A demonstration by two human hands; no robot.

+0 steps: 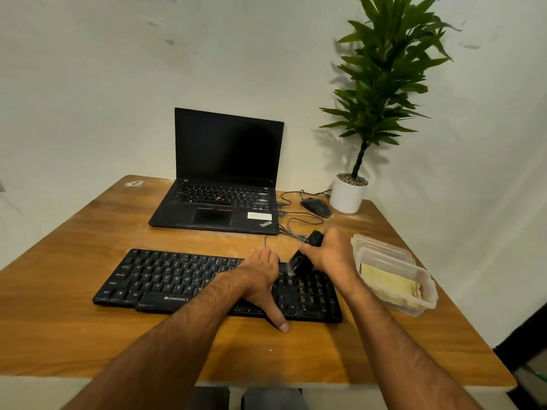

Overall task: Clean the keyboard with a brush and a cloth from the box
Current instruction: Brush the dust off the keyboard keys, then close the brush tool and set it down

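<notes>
Nearest, the left hand (260, 279) lies spread flat on the right half of the black keyboard (177, 279), thumb hooked over its near edge onto the desk (88, 335), gripping nothing. Just beyond, the right hand (328, 253) is closed around a black brush (302, 260), whose bristle end touches the keys near the keyboard's far right corner; right of that hand, a clear box (426, 297) holds a folded yellow cloth (387, 284). Farther off stand an open laptop (225, 179) with a dark screen, a mouse (316, 207) with trailing cables and a potted plant (349, 193) at the far right.
</notes>
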